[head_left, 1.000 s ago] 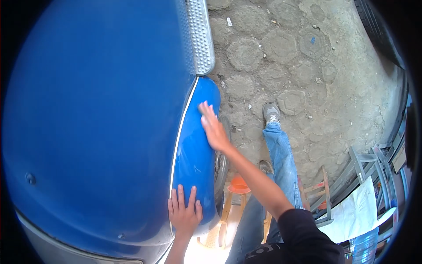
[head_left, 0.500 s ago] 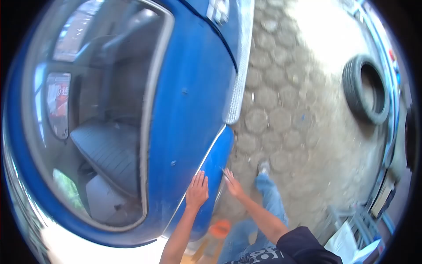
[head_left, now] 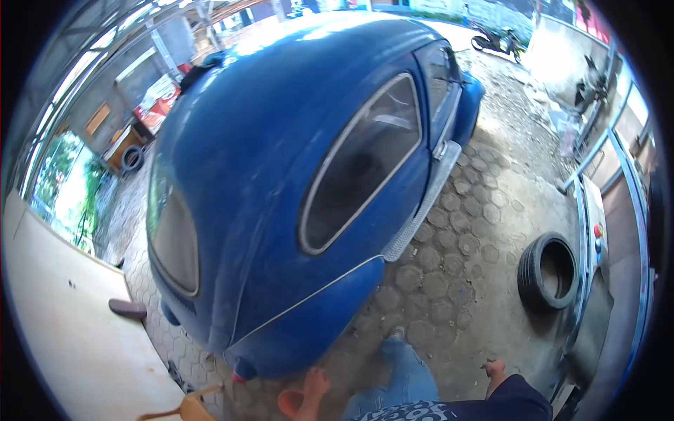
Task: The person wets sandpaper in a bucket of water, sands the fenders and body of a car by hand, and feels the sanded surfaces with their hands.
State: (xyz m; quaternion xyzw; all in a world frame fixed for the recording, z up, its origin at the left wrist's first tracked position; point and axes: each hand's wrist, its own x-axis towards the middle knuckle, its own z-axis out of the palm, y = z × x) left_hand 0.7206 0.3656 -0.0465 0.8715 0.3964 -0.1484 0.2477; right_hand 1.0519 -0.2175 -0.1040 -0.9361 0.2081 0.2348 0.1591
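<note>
A blue rounded car fills the middle of the head view, seen from its rear side. My left hand is low in front, just below the rear fender and partly over an orange round object. Blur hides how its fingers lie. Off to the right, over the paving and away from the car, my right hand is closed, its fingers curled. A small dark tip shows at its fingers, too small to name.
A loose tyre rests on the right by a metal frame. Hexagonal pavers run along the car. At lower left are a pale board and a wooden chair. A motorcycle stands far back.
My view has risen and swung, now taking in most of the car. Both hands have left the fender: the left has dropped lower, the right has moved out to the right.
</note>
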